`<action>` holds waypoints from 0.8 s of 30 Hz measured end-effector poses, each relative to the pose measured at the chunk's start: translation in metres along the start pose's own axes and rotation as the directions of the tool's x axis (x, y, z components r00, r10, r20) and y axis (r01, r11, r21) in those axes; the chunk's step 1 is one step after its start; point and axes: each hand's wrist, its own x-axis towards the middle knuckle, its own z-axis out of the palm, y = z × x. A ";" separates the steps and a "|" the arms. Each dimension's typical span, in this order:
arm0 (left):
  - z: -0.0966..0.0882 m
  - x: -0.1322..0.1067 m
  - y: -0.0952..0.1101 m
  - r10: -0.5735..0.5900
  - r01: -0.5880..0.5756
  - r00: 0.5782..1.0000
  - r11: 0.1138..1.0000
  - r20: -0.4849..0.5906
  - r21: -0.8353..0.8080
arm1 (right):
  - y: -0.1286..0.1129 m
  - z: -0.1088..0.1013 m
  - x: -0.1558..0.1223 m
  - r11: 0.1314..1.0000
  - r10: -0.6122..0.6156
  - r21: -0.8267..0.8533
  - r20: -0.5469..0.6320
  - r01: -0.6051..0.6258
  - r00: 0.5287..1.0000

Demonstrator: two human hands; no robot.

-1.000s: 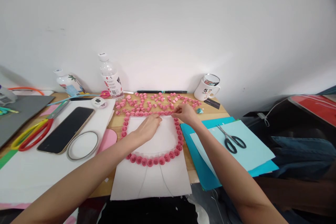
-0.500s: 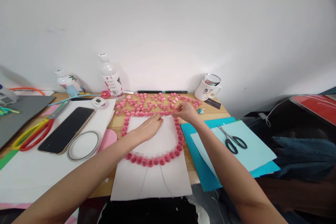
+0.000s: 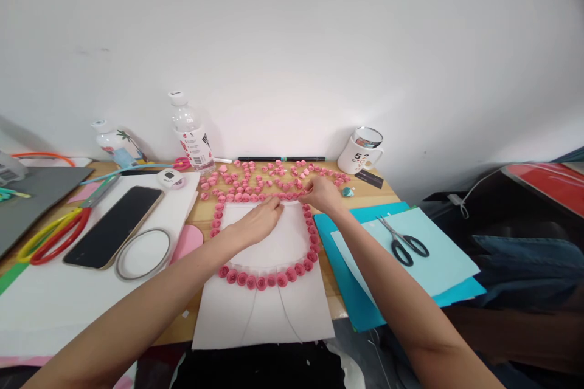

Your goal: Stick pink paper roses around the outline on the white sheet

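Note:
A white sheet (image 3: 267, 246) lies in front of me, with small rolled pink paper roses (image 3: 261, 282) set along a rounded outline on it. Faint pencil-like curves run below that outline. My left hand (image 3: 261, 220) rests on the sheet, fingers bent together, their tips against the upper row of roses; what they hold, if anything, is hidden. At the upper right corner of the outline, my right hand (image 3: 323, 194) pinches a rose in that row, mostly covered by the fingers. Loose pink roses (image 3: 246, 177) are scattered just behind the sheet.
Black-handled scissors (image 3: 408, 246) lie on blue paper (image 3: 347, 292) at right. A mug (image 3: 359, 155), a card (image 3: 369, 179) and a black pen (image 3: 281, 159) are near the wall. Leftward are a bottle (image 3: 196, 143), a phone (image 3: 116, 225), a tape roll (image 3: 143, 254) and red-yellow scissors (image 3: 59, 237).
Both hands keep almost the same place and pose. The view has shifted very slightly, and nothing else has visibly moved.

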 end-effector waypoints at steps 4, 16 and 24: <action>0.000 0.001 0.002 0.005 -0.005 1.000 0.999 0.014 0.032 | -0.004 0.000 -0.001 0.998 0.005 -0.060 -0.004 -0.005 1.000; 0.000 0.007 0.005 0.037 -0.042 0.999 0.992 0.038 0.122 | -0.013 0.001 -0.001 0.976 -0.013 -0.216 0.019 0.017 1.000; 0.007 0.013 0.008 0.018 -0.026 0.998 0.987 0.053 0.159 | -0.032 -0.001 -0.007 0.961 -0.053 -0.268 0.062 0.068 0.997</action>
